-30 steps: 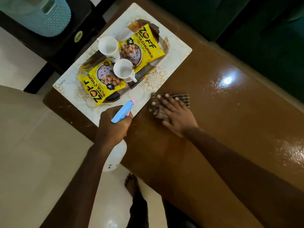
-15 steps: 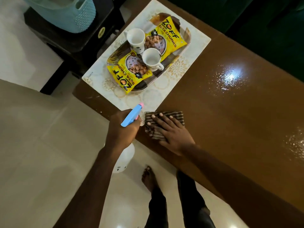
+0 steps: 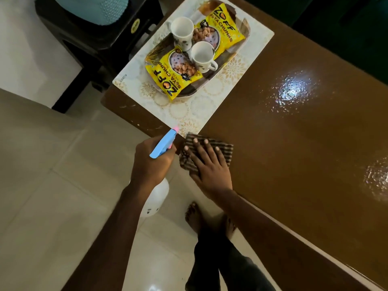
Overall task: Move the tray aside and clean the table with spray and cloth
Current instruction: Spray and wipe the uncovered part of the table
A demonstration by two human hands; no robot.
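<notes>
- Right hand (image 3: 210,166) lies flat on the cloth (image 3: 223,149), fingers straight and spread. It presses down without gripping anything.
- The change: a second ago the cloth sat further in on the table (image 3: 294,154), alongside the mat (image 3: 189,111). Now it has been drawn back to the near edge, just below the mat's near corner.
- My read is that this is a wipe stroke pulled toward the person, ending at the rim at about 6 o'clock of the mat.
- Left hand (image 3: 151,162) keeps its fingers curled round the neck of the spray (image 3: 163,145). The nozzle points to 1 o'clock, and the white body hangs off the table over the floor. No squeeze shows, so the spray looks parked.
- The tray (image 3: 156,52) sits on the mat at 12 o'clock of the view, at the table's far-left end and well apart from the cloth. It hasn't shifted on the mat and carries two cups (image 3: 202,54) and two yellow packets (image 3: 174,80).
- So the tray step looks done and the cleaning is under way.
- Wet shine (image 3: 294,89) shows at 2 o'clock and again at 3 o'clock, well apart from the cloth. That stretch likely still needs wiping, so I judge the task about midway.
- Watch the cloth's near corner, which is right at the edge and could slip off.
</notes>
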